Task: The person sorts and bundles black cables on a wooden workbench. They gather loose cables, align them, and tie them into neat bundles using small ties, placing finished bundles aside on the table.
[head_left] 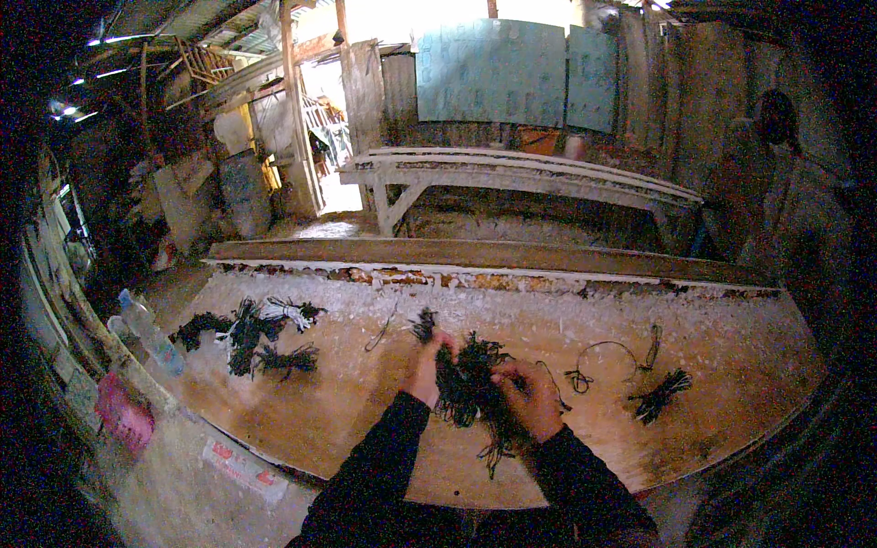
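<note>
Above the middle of a wooden table (365, 447), my left hand (426, 373) and my right hand (539, 395) are closed on a thick bundle of dark cords (468, 379). My left hand grips its left side; the fingers of my right hand pinch its right side. Loose cord ends hang below, between my wrists. A small dark tuft (423, 324) shows just past my left fingertips; I cannot tell whether it belongs to the bundle. To the right lies a small tied cord bundle (660, 395), with a loose looped cord (603, 347) on the table nearer my right hand.
More dark cord bundles (245, 336) and a whitish one (290, 313) lie at the table's left. A clear plastic bottle (151, 333) and a pink item (124, 413) are by the left edge. Beyond a raised back board (475, 254) stands a long bench (512, 171); a person (754, 173) is at far right.
</note>
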The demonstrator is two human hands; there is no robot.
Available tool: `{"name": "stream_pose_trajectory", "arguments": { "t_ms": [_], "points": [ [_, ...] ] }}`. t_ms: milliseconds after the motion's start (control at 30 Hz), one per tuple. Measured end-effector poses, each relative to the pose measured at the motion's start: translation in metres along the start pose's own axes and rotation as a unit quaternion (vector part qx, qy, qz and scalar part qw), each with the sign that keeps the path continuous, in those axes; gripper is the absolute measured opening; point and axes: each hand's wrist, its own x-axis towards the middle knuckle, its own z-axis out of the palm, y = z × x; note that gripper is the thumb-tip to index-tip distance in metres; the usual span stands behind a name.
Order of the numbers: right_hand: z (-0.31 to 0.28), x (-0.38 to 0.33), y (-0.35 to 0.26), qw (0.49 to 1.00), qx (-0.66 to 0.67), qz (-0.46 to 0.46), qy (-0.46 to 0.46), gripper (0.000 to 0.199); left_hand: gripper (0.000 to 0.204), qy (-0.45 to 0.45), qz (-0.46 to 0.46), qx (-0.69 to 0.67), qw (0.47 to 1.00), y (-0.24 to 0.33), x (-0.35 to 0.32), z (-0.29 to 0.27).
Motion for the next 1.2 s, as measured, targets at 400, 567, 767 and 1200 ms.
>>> {"name": "stream_pose_trajectory", "arguments": {
  "t_ms": [400,567,767,1200],
  "points": [
    [0.009,-0.003,0.015,0.948,-0.289,-0.096,-0.087,0.019,0.024,0.025,0.037,-0.084,0.995,0.015,0.006,-0.013],
    [0.004,0.0,0.013,0.961,-0.254,-0.047,-0.096,0.018,0.023,0.019,0.038,-0.101,0.994,0.015,0.005,-0.013],
    [0.017,-0.005,0.009,0.943,-0.289,-0.146,-0.073,0.019,0.024,0.028,0.048,-0.078,0.995,0.02,0.002,-0.01],
    [-0.004,0.009,0.015,0.992,-0.109,-0.068,-0.014,0.015,0.025,0.044,0.015,-0.086,0.995,0.017,0.002,-0.009]
  ]
}}
